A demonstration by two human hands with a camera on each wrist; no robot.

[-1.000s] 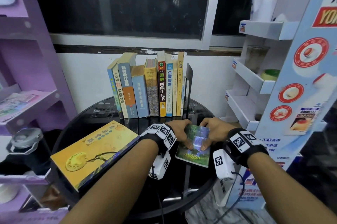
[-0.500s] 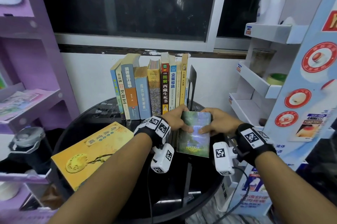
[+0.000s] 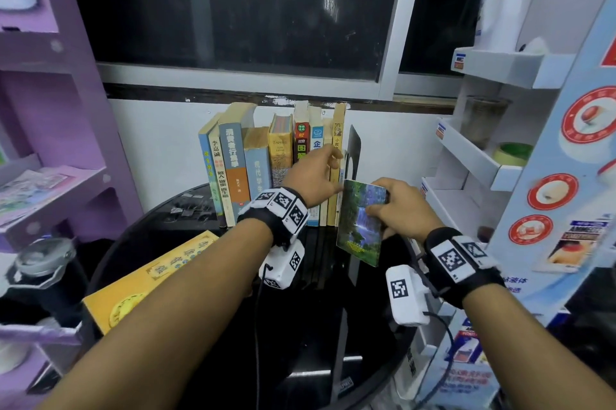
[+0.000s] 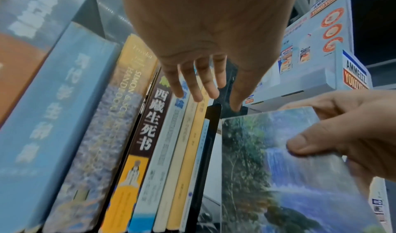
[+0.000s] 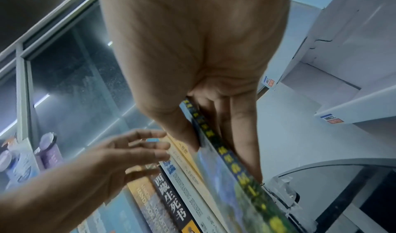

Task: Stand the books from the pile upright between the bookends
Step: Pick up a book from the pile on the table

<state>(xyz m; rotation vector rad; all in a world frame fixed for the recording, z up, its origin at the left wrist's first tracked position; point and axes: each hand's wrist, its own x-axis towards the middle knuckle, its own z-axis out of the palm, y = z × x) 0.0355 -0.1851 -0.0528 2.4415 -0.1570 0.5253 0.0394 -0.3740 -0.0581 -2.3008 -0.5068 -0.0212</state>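
A dark window is set above a white wall, flanked by purple shelving and a white display rack.

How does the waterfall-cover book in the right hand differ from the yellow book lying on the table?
The waterfall book is held up off the table, nearly upright, pinched by the right hand near the black bookend; the yellow book lies flat on the black table, untouched. The waterfall book looks smaller, with a green-blue photo cover; the yellow one looks larger, with a round emblem. Neither stands in the row yet.
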